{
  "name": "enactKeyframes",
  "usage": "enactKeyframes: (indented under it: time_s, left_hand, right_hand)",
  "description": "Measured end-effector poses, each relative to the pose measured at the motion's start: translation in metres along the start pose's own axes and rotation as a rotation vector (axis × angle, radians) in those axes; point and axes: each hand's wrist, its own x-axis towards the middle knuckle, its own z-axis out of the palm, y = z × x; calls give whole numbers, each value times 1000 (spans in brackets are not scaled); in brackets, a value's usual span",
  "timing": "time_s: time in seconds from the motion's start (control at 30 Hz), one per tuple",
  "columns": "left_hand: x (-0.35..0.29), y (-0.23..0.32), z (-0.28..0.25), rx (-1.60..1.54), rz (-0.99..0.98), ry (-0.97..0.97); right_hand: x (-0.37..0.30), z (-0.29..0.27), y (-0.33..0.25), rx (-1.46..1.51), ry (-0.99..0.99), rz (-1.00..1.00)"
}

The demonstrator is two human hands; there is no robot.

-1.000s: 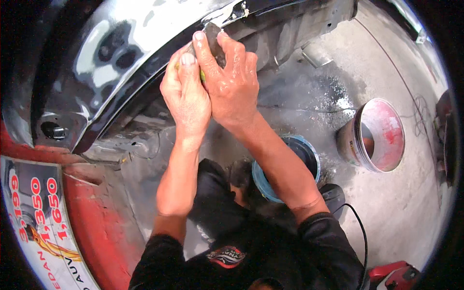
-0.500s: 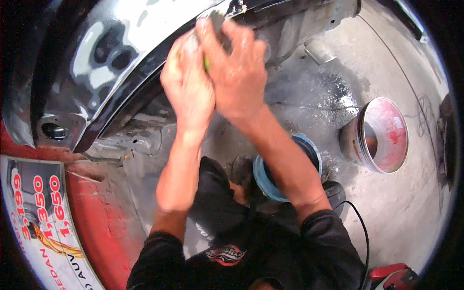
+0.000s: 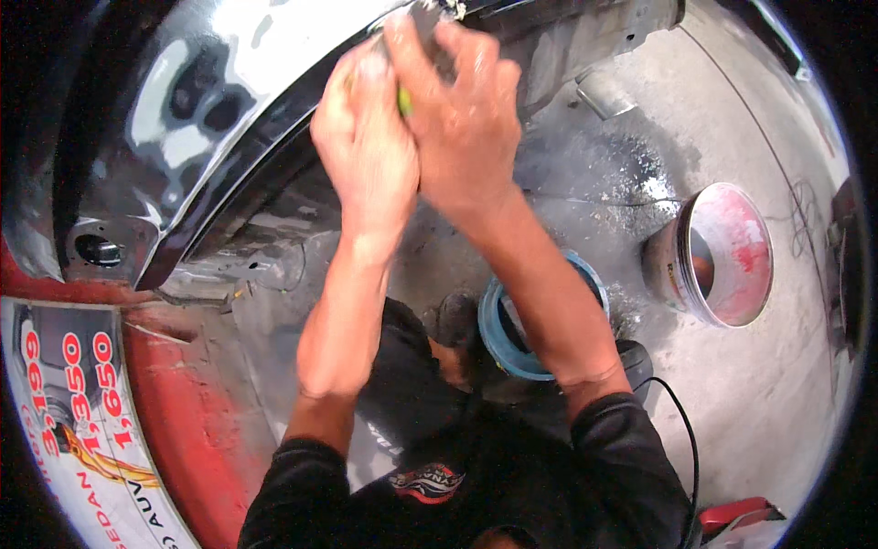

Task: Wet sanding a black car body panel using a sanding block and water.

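- Both hands were up at the curved edge of the glossy black car panel (image 3: 210, 119), pressed side by side.
- The left hand (image 3: 366, 151) lay curled over, fingers bent down against the panel's lip; what it gripped could not be told.
- The right hand (image 3: 462, 119) was closed over a small green-edged pad (image 3: 403, 101), only a sliver of which showed between the two hands.
- The pad sat right at the panel's edge, near the top of the view.
- Below the forearms stood a blue bucket (image 3: 498, 320) on the wet grey floor (image 3: 777, 384).
- To the right, well apart, a pink-stained tub (image 3: 722, 252) lay tipped on its side.
- A red sheet with printing (image 3: 82, 430) lay at lower left.
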Motion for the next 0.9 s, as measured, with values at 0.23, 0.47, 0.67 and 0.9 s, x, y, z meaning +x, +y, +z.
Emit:
enactKeyframes:
  time_s: [0.23,0.47,0.67,0.9]
  left_hand:
    - [-3,1,-3,-86,-50,5]
    - [5,1,0,-134,-21,-26]
    - [-4,0,-3,-117,-38,38]
    - [-8,2,-8,-102,-45,81]
  right_hand:
    - [2,-6,-7,26,-6,9]
    - [13,-17,-9,48,-138,89]
    - [4,-8,-6,31,-53,14]
    - [-4,-4,-11,43,-89,-10]
